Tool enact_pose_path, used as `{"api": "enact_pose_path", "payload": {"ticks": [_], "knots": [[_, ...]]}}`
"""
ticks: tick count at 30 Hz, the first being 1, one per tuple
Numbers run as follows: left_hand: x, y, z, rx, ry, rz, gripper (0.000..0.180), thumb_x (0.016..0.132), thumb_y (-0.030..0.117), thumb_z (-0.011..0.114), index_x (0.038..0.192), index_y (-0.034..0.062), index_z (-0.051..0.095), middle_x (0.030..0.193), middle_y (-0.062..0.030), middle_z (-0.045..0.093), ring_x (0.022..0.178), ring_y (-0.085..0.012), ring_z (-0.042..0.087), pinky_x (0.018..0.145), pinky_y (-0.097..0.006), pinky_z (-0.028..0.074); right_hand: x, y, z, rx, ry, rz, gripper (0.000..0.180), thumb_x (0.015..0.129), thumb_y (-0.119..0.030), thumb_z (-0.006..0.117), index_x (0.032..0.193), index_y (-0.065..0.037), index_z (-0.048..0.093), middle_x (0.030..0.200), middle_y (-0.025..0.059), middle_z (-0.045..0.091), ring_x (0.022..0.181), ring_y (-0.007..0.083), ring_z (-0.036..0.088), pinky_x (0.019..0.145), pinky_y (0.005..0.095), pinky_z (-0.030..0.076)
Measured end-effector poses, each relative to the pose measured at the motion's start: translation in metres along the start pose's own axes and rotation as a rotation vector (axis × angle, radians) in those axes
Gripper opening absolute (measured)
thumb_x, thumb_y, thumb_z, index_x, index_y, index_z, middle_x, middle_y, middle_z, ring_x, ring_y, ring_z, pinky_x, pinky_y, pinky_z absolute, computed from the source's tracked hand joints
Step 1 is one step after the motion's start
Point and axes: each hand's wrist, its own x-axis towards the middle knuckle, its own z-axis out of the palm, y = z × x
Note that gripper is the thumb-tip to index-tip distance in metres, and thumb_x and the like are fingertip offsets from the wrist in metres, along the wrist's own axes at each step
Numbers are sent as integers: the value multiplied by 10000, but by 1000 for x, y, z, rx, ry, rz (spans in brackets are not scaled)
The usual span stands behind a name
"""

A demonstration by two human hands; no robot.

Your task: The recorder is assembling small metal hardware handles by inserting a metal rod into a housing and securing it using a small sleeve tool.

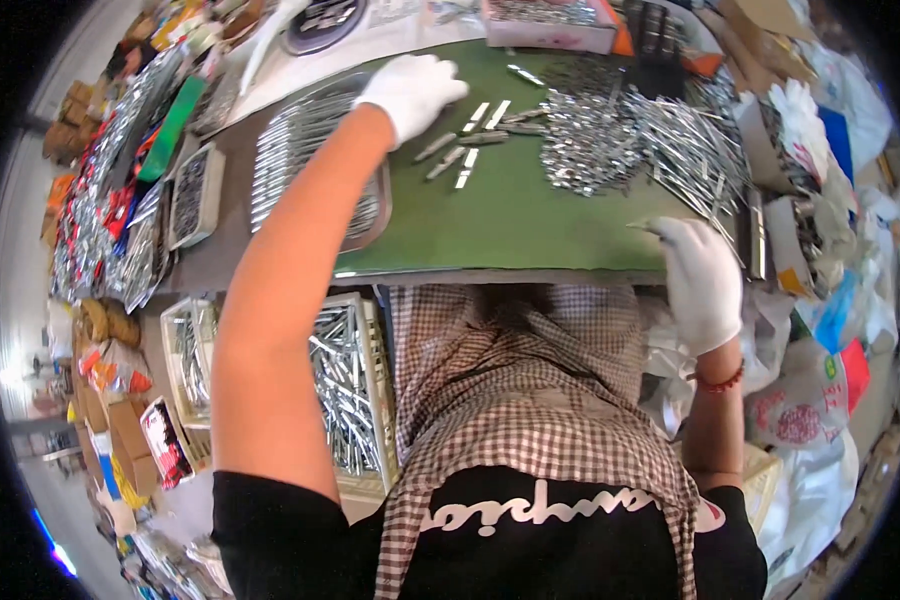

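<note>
Looking down from the head camera, we see first the biggest thing, a green mat (500,215) that fills the upper middle of the frame and ends at the table edge just above our checked apron (530,400). On the upper right of the mat lies a large heap of shiny metal pieces (635,140), tangled together. To the left of the mat, in the upper left part of the frame, stands a flat metal tray (295,150) with similar pieces laid in rows; our left forearm crosses over it. Lower left, below the table edge, a white crate (355,390) holds more metal pieces.

Our left hand (410,90), in a white glove, is stretched to the top centre of the frame. Its fingers are loosely bent and a little spread, resting on the mat, and we cannot tell if they hold anything. Just to the right of this hand lie a few loose metal pieces (470,150), set apart from the heap.

Our right hand (700,280), also gloved, is at the right edge of the mat, near the table edge. Its fingers are curled downward, and one thin metal piece (642,226) seems to stick out at the fingertips.
</note>
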Motion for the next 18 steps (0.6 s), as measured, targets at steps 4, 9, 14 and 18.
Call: {"api": "enact_pose_path", "payload": {"ticks": [4, 9, 14, 18], "knots": [[-10, 4, -9, -79, -26, -182, 235, 801, 63, 592, 1033, 75, 625, 935, -148, 639, 920, -362, 649, 820, -462, 530, -39, 20, 1, 20, 215, 221, 193, 905, -58, 612, 1095, -81, 643, 973, 157, 658, 875, 365, 638, 764, 445, 508], [-35, 65, -52, -456, 279, -301, 171, 843, 68, 609, 1013, 57, 619, 949, -159, 642, 874, -327, 659, 775, -393, 523, -61, 73, 0, -348, 232, 511, 229, 899, -190, 646, 1115, -114, 649, 977, 145, 666, 854, 356, 662, 730, 452, 527], [-51, 133, -70, -795, 243, -297, 147, 825, 39, 628, 972, 31, 628, 1005, -137, 648, 926, -285, 661, 828, -350, 524, -50, 86, -7, -489, 70, 557, 167, 895, -214, 621, 1028, -112, 635, 932, 142, 654, 806, 366, 668, 689, 482, 532], [-58, 165, -54, -921, 260, -309, 156, 811, 42, 663, 964, 35, 631, 990, -136, 641, 909, -300, 652, 820, -354, 522, -38, 95, -1, -620, 10, 448, 72, 898, -157, 579, 938, -97, 586, 886, 127, 641, 774, 344, 677, 639, 478, 540]]}}
